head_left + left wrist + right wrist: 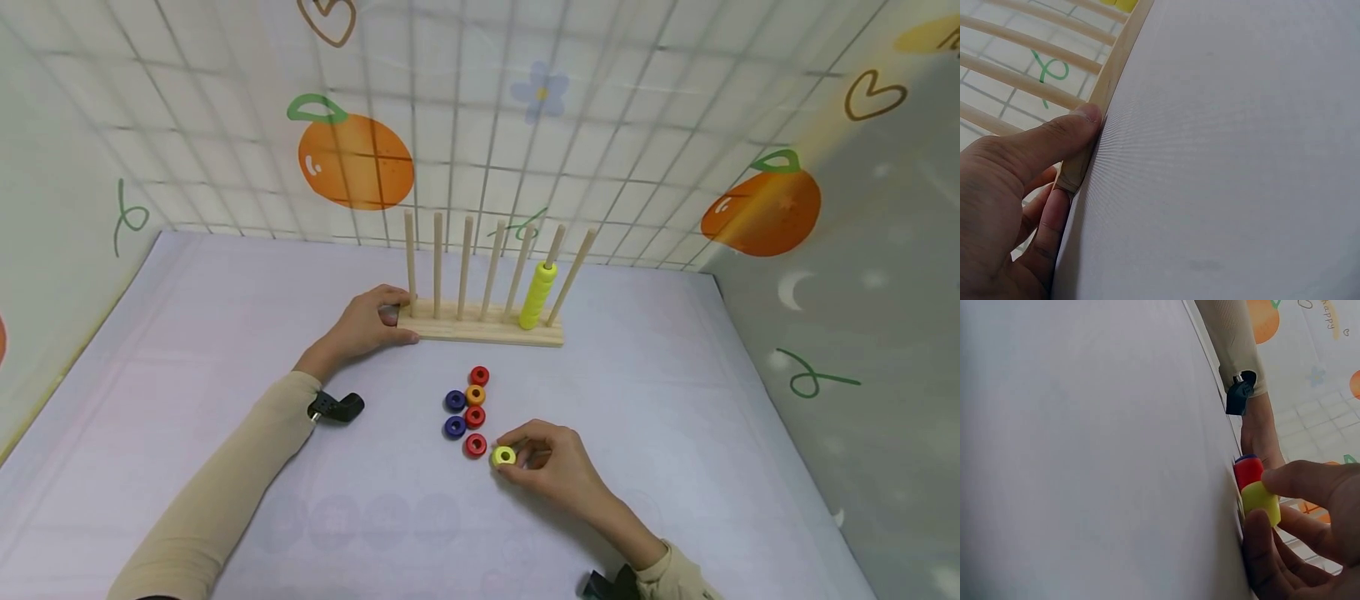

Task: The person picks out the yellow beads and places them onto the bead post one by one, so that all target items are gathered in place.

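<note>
A wooden rack (480, 332) with several upright pegs stands toward the back of the table. Yellow beads (537, 296) are stacked on its second peg from the right. My left hand (366, 321) grips the left end of the rack's base, and the left wrist view shows the thumb (1066, 134) along the front of it. Between thumb and fingertips my right hand (558, 467) pinches a yellow bead (504, 456), low at the table. Just left of that bead lies a red bead (476, 445).
Beyond the nearest red bead, more loose beads run toward the rack: a blue bead (454, 427), another blue one, red ones and an orange bead (476, 395). A wire grid behind a printed sheet (480, 125) bounds the table at the back.
</note>
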`<state>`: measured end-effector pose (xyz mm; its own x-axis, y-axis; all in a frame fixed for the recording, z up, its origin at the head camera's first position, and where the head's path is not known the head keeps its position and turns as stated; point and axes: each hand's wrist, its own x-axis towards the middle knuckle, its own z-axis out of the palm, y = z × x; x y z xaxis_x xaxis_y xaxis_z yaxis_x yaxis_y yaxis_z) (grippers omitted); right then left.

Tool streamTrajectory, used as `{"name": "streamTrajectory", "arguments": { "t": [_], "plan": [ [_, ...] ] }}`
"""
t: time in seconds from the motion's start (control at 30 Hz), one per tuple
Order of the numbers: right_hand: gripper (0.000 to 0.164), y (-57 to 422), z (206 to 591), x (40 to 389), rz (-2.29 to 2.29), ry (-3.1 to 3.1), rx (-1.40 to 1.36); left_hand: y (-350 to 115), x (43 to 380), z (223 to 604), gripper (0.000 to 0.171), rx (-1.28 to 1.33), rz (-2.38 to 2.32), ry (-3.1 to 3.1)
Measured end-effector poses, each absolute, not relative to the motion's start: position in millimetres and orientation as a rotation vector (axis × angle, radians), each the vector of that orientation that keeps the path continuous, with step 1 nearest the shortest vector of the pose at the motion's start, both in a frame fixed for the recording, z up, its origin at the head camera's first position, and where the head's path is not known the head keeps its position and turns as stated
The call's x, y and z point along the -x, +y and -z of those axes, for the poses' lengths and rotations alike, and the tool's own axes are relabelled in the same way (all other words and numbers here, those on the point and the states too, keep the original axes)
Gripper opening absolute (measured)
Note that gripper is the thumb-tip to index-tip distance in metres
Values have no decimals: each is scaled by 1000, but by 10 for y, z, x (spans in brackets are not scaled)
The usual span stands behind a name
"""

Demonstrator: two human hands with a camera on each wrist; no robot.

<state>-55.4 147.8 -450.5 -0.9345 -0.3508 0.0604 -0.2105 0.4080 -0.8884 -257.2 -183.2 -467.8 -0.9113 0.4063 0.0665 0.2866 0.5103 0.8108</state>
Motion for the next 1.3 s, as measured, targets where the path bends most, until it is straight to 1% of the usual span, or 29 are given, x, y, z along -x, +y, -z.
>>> {"name": "streamTrajectory", "arguments": {
  "t": [0.2, 0.5, 0.83, 1.3],
  "plan": [
    [25, 1556, 4493, 592, 1587, 2524, 517, -1833, 2585, 4692, 80, -617, -1373, 2614],
    [27, 1696, 4415, 704, 1601, 2599, 411, -1833, 2565, 4672, 81, -639, -1306, 2660],
    [27, 1780, 4426, 826, 1634, 2569, 381, -1837, 2557, 4669, 81, -629, -1300, 2662],
    [28, 1978, 4232, 1065, 1657, 2663, 356, -1844, 2562, 4658, 81, -605, -1325, 2636]
  ]
}}
